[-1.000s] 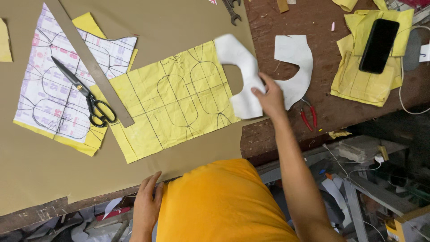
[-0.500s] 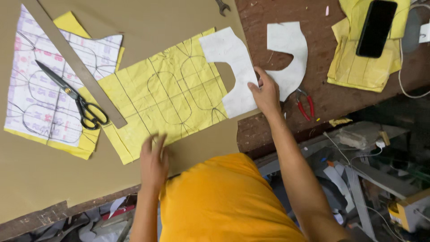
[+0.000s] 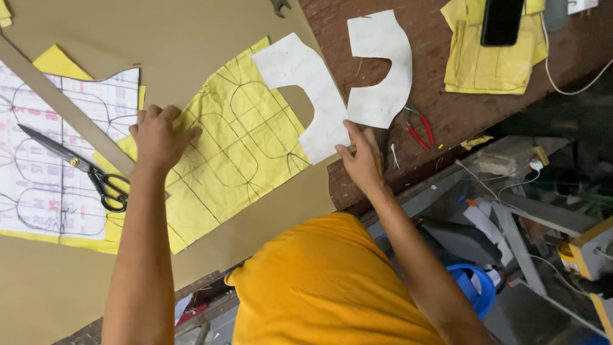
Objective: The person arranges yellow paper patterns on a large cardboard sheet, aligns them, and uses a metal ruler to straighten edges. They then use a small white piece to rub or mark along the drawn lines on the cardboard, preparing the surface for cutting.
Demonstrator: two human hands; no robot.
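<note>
A: Head view, entry. Left hand point(image 3: 158, 137) has come up off the near table edge, where it rested a second ago, and now lies flat, fingers spread, on the left part of the yellow marked sheet point(image 3: 227, 150). Nothing gripped; it presses.

B: Right hand point(image 3: 364, 160)?

A: Fingertips stay on the lower end of the white curved template point(image 3: 305, 96), which lies on the sheet's right corner, overhanging toward the bare wood. Pinch or plain press: cannot tell, thumb side is hidden.

B: Second white template point(image 3: 380, 67)?

A: Just beside it, on the wooden table point(image 3: 460, 115), untouched. Scissors point(image 3: 83, 169) lie to the left, on the printed pattern point(image 3: 57, 160), apart from both hands.

B: Reading?

A: Judgement only: sheet now pinned, so the template can be placed steadily.
</note>
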